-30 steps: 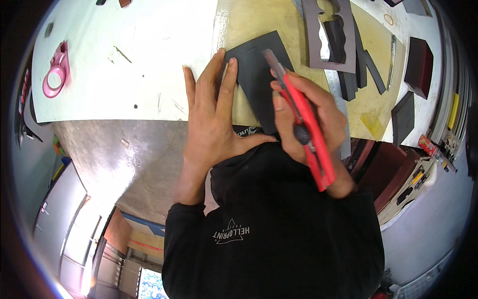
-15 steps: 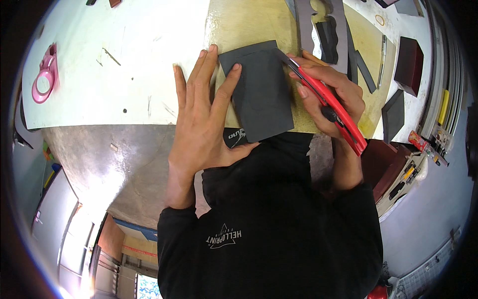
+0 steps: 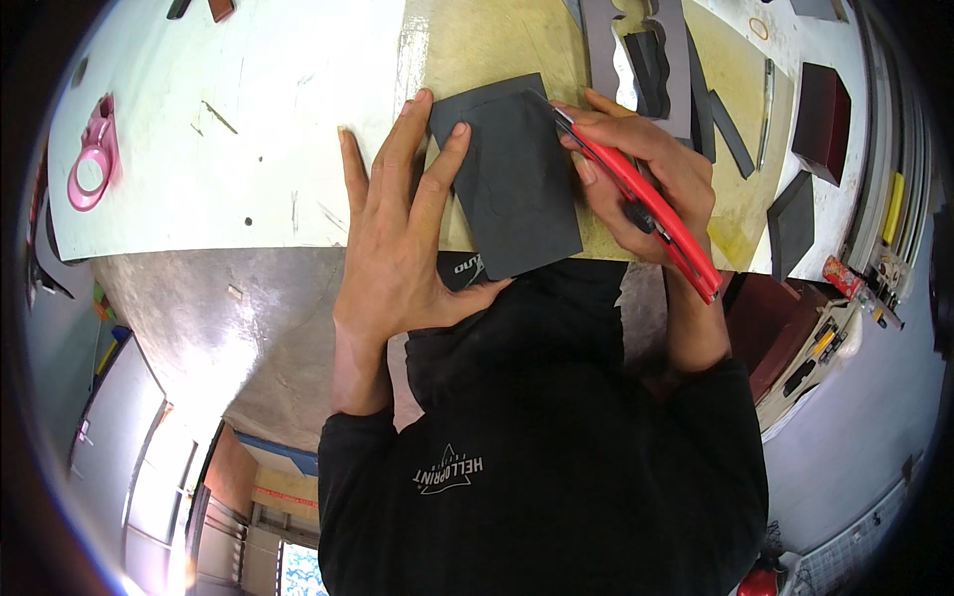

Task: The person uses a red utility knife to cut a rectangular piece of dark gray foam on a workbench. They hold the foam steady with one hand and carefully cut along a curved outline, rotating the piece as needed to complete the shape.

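A dark grey flat sheet (image 3: 525, 194), roughly rectangular, lies at the table's near edge; a line or layered edge runs just below its far side. My left hand (image 3: 397, 214) is spread beside it, the index fingertip pressing on its upper left part and the thumb near its lower edge. The other fingers rest toward the pale tabletop. In my right hand (image 3: 651, 184) is a red utility knife (image 3: 651, 204), tilted, its handle pointing back toward me. Its blade tip lies over the sheet's far right corner; whether it cuts in is too small to tell.
On the right lie a grey wavy cut-out template (image 3: 603, 60), dark strips (image 3: 731, 134), a pen-like silver tool (image 3: 766, 114), a dark red box (image 3: 823, 124) and a dark diamond-shaped piece (image 3: 792, 223). At the far left is a pink tape dispenser (image 3: 91, 169). A yellowish mat (image 3: 487, 45) covers the table's middle.
My right hand and the utility knife have shifted slightly left, so the blade tip has moved from the sheet's right edge to over its far right corner. My left hand keeps its place on the sheet.
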